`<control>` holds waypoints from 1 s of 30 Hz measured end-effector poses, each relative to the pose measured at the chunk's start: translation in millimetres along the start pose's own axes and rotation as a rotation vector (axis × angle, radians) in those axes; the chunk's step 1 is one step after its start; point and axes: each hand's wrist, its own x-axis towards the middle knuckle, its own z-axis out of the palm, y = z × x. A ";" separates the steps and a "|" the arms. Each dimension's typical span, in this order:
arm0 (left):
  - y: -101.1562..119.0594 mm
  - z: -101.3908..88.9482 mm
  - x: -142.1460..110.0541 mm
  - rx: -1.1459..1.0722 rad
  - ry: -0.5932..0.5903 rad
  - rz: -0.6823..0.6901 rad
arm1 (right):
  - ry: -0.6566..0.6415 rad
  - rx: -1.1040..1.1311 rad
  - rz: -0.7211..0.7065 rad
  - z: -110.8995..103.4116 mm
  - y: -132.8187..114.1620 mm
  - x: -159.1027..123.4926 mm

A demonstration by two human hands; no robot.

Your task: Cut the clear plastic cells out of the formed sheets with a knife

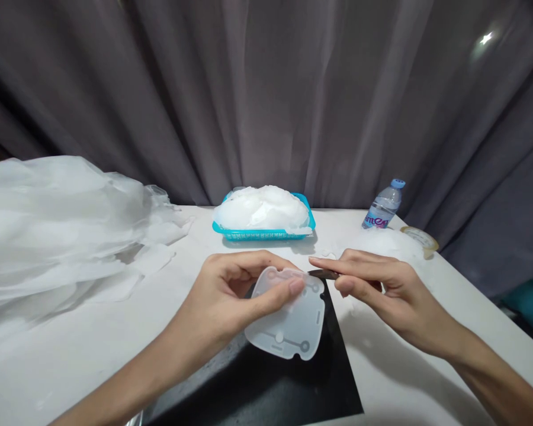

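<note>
My left hand [235,290] grips a translucent white plastic piece [288,322] by its upper edge, thumb on top, and holds it tilted over a black mat [293,384]. My right hand [377,287] is closed in a pinch on a thin dark tool [323,274]. The tool's tip touches the top right edge of the plastic piece. The piece has rounded corners, small round marks and moulded lines on its face.
A turquoise basket [266,232] heaped with white plastic pieces stands at the back centre of the white table [62,355]. A large pile of clear plastic bags [48,225] lies at the left. A water bottle [384,208] and a tape roll [421,238] stand at the back right.
</note>
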 end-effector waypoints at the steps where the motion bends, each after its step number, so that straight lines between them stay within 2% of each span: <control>1: 0.3 0.5 0.1 0.001 0.003 0.002 | 0.001 0.001 -0.002 0.3 0.2 0.1; 17: -4.0 1.9 -0.8 0.034 0.047 0.110 | 0.002 -0.009 -0.016 2.7 -0.6 -0.2; 30: -9.5 4.2 -2.3 0.061 0.085 0.121 | 0.006 -0.022 -0.054 5.3 1.0 -1.8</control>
